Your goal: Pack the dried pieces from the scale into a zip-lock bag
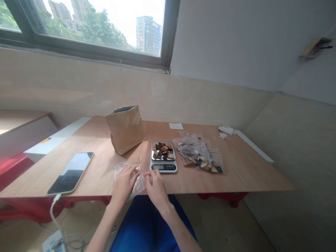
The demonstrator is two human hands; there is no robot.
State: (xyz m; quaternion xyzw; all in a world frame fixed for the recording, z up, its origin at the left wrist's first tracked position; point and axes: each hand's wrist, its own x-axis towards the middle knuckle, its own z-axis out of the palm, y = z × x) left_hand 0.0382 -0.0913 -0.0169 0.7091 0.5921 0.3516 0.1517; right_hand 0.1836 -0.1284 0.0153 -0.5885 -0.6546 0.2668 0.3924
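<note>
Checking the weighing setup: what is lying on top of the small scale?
A heap of dark and tan dried pieces covers the scale; its platform beneath them is mostly hidden.

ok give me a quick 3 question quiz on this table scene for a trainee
1. True or false: the pieces on the kitchen scale are sealed in a bag.
2. Which thing do both hands touch? A) the phone B) the clear zip bag C) the brown paper bag
3. Fill in: the filled zip bags lie to the ____ of the scale, as the camera sees it.

Key:
1. False: they lie loose on the scale's plate.
2. B: the left hand rests on the bag and the right hand has its fingers at the bag's edge.
3. right
</note>
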